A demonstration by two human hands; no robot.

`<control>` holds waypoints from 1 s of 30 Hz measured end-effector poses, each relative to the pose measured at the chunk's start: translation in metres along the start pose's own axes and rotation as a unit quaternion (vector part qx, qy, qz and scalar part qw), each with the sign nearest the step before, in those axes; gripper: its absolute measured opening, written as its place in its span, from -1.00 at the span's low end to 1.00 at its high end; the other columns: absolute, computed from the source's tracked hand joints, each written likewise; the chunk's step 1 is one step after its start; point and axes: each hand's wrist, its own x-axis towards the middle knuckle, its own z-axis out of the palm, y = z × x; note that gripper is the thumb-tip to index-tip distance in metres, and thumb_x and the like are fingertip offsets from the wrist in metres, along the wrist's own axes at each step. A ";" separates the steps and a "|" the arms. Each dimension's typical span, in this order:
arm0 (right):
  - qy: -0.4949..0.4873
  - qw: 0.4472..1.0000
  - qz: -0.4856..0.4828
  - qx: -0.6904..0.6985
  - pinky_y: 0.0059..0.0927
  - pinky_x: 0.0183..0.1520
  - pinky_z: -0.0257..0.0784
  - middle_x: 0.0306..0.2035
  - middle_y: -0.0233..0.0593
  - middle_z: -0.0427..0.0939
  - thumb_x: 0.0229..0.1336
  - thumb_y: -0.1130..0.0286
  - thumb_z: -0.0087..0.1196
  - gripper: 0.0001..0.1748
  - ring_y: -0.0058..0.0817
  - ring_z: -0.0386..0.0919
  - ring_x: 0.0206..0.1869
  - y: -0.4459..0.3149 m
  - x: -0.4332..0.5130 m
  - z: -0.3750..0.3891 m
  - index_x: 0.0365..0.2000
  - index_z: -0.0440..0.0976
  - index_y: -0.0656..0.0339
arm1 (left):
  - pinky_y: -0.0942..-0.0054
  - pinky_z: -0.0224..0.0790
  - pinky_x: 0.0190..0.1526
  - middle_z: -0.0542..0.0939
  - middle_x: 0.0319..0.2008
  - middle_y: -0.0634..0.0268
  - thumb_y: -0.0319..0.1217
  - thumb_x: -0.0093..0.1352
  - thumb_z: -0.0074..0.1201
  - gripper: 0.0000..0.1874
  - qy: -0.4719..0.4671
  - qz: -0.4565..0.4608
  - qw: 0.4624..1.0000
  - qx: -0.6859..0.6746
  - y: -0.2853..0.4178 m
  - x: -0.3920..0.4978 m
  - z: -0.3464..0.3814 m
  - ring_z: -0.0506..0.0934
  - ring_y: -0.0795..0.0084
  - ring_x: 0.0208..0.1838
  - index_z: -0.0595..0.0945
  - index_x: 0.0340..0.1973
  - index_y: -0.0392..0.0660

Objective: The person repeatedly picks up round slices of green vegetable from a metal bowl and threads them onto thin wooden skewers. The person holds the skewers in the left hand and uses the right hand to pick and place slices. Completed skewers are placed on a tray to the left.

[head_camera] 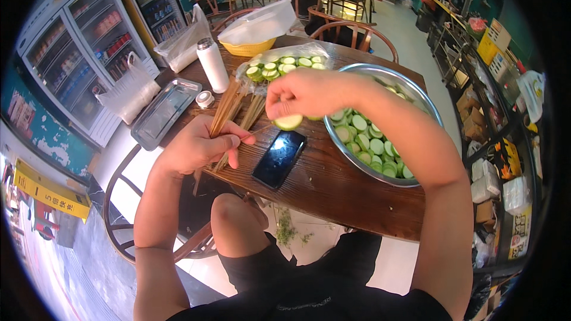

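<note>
My left hand (196, 146) pinches a thin wooden skewer (259, 132) between thumb and finger; it points to the right. A sheaf of skewers (226, 102) runs by the same hand, and whether the fingers grip it I cannot tell. More skewers (252, 112) lie on the table beside it. In my right hand (308, 93) is a round green-rimmed slice, likely zucchini (288, 122), held near the skewer's tip; whether they touch is unclear. Under my right forearm stands a steel bowl (332, 136) with many such slices (377, 147). A dark phone (279, 159) lies below the slice.
Beyond my hands, skewered slices (285, 66) lie in clear plastic. Leftward stand a white bottle (213, 64), its cap (204, 99), a metal tray (166, 113) and a plastic bag (129, 89). A yellow basket (247, 48) sits at the back. Chairs (357, 31) surround the wooden table (343, 200).
</note>
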 end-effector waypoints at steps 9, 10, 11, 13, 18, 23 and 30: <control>0.058 0.840 0.219 -0.493 0.16 0.40 0.06 0.33 -0.29 0.29 0.26 0.45 0.02 -0.67 -0.18 0.11 0.43 0.133 0.122 -0.014 -0.03 0.67 0.03 | 0.68 -0.11 -0.70 0.63 -0.46 0.29 -0.47 0.45 -0.03 -0.71 0.171 -0.054 0.956 -0.232 -0.069 0.054 -0.004 0.16 0.75 -0.72 0.60 0.03 -0.33; 0.054 0.829 0.220 -0.511 0.17 0.42 0.03 0.30 -0.30 0.32 0.27 0.44 0.01 -0.67 -0.19 0.12 0.43 0.141 0.127 -0.014 -0.03 0.67 0.02 | 0.68 -0.12 -0.70 0.63 -0.44 0.27 -0.47 0.45 -0.03 -0.71 0.181 -0.053 0.953 -0.239 -0.074 0.067 -0.004 0.17 0.74 -0.71 0.60 0.03 -0.31; 0.034 0.818 0.228 -0.528 0.19 0.43 0.00 0.28 -0.30 0.34 0.27 0.44 0.01 -0.67 -0.20 0.13 0.42 0.146 0.131 -0.012 -0.04 0.68 0.01 | 0.67 -0.10 -0.71 0.63 -0.43 0.26 -0.47 0.45 -0.03 -0.71 0.184 -0.045 0.952 -0.241 -0.077 0.082 -0.003 0.17 0.74 -0.71 0.60 0.03 -0.31; 0.015 0.840 0.250 -0.482 0.26 0.39 0.08 0.25 -0.31 0.34 0.23 0.52 0.01 -0.60 -0.21 0.19 0.38 0.150 0.137 -0.021 0.08 0.56 0.12 | 0.64 -0.08 -0.71 0.64 -0.42 0.24 -0.47 0.45 -0.04 -0.72 0.184 -0.026 0.953 -0.241 -0.081 0.113 -0.003 0.19 0.73 -0.70 0.59 0.02 -0.31; 0.064 0.870 0.203 -0.444 0.26 0.36 0.16 0.35 -0.35 0.23 0.18 0.60 0.07 -0.32 -0.22 0.20 0.37 0.149 0.132 -0.038 0.34 0.25 0.23 | 0.61 -0.05 -0.70 0.67 -0.33 0.23 -0.44 0.47 -0.06 -0.73 0.237 -0.044 0.942 -0.233 -0.083 0.195 -0.002 0.18 0.71 -0.68 0.57 0.02 -0.28; 0.127 0.889 0.175 -0.404 0.23 0.33 0.21 0.41 -0.32 0.17 0.25 0.33 0.19 -0.36 -0.12 0.16 0.39 0.146 0.094 -0.041 0.32 0.32 0.04 | 0.69 -0.08 -0.71 0.70 -0.19 0.16 -0.30 0.54 -0.06 -0.67 0.142 -0.160 0.943 -0.255 -0.083 0.227 -0.020 0.13 0.69 -0.68 0.38 0.15 -0.13; 0.231 0.963 0.085 -0.113 -0.22 0.12 0.50 0.06 -0.21 0.55 0.40 0.14 0.05 -0.58 -0.27 0.53 0.07 0.099 -0.053 -0.084 0.12 0.49 0.17 | 0.67 -0.21 -0.72 0.17 -0.60 0.57 -0.14 0.58 -0.08 -0.67 0.211 0.038 0.916 -0.340 -0.025 0.143 -0.012 0.07 0.72 -0.65 0.56 -0.04 -0.14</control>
